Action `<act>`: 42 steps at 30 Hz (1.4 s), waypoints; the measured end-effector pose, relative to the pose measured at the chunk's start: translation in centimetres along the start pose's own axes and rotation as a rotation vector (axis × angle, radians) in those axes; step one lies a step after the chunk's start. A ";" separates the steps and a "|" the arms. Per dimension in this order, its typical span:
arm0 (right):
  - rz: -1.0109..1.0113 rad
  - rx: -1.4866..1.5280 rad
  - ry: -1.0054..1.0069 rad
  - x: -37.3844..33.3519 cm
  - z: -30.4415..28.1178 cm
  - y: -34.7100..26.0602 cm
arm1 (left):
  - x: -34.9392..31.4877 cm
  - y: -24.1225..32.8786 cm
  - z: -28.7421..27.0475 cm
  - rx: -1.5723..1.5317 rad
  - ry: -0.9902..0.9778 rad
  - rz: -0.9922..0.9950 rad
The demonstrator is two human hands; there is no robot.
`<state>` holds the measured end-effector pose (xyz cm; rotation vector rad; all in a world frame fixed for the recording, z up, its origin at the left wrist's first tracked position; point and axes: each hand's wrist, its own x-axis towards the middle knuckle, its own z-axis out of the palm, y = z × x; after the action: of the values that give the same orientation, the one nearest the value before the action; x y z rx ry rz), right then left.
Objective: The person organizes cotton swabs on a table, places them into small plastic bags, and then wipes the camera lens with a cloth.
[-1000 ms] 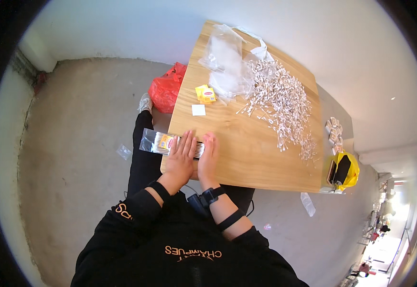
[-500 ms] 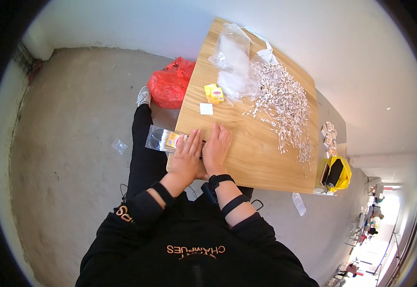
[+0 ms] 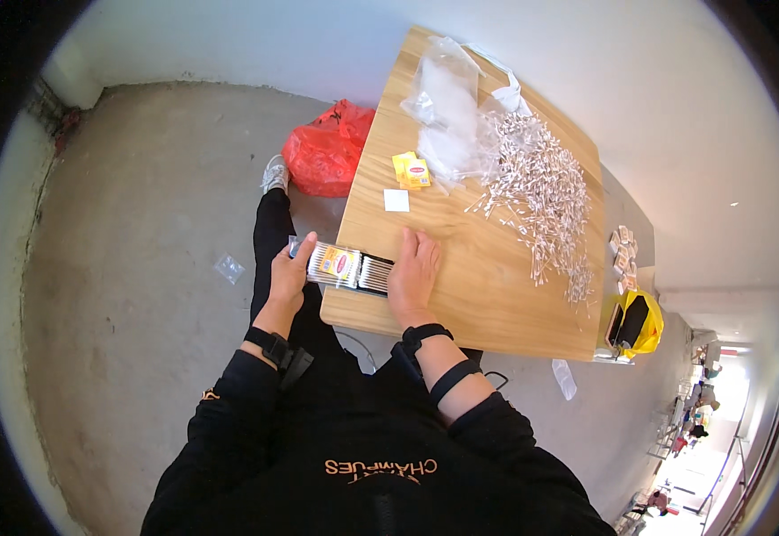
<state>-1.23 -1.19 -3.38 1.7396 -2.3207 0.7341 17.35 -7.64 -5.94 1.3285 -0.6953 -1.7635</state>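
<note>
A clear plastic bag of white cotton swabs with a yellow card (image 3: 339, 264) lies across the table's left edge. My left hand (image 3: 289, 272) grips its outer end, thumb on top. From its other end runs a black tray (image 3: 374, 274) with a row of swabs in it; how far it reaches inside the bag I cannot tell. My right hand (image 3: 414, 277) holds the tray's right end against the table, its fingers bent and close together. The fingertips of that hand are partly hidden.
Loose cotton swabs (image 3: 545, 192) are heaped on the right of the wooden table (image 3: 470, 295). Farther back lie clear plastic bags (image 3: 447, 112), yellow cards (image 3: 412, 170) and a white square (image 3: 396, 200). A red bag (image 3: 329, 147) stands on the floor; a yellow bag (image 3: 644, 326) is at right.
My left hand has moved left, off the middle of the pack to its outer end. The card and the swabs in the black tray now show. My right hand stays at the tray's right end.
</note>
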 end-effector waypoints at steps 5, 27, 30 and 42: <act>-0.026 -0.005 -0.002 0.1 0.1 -0.1 | 0.1 -0.5 0.0 -0.150 -0.034 -0.129; 0.716 1.044 0.176 -1.7 0.3 -4.5 | -0.7 0.4 1.1 -0.051 0.022 0.128; 0.621 1.013 0.075 -1.9 0.5 -7.3 | -0.7 0.3 0.8 -0.030 0.025 0.120; 0.605 1.365 0.069 -1.4 2.5 -7.7 | -0.8 0.5 1.0 -0.135 0.028 0.007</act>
<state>6.84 -2.74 -3.88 1.0327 -2.3537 2.8706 16.63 -7.24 -4.81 1.2555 -0.5546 -1.7507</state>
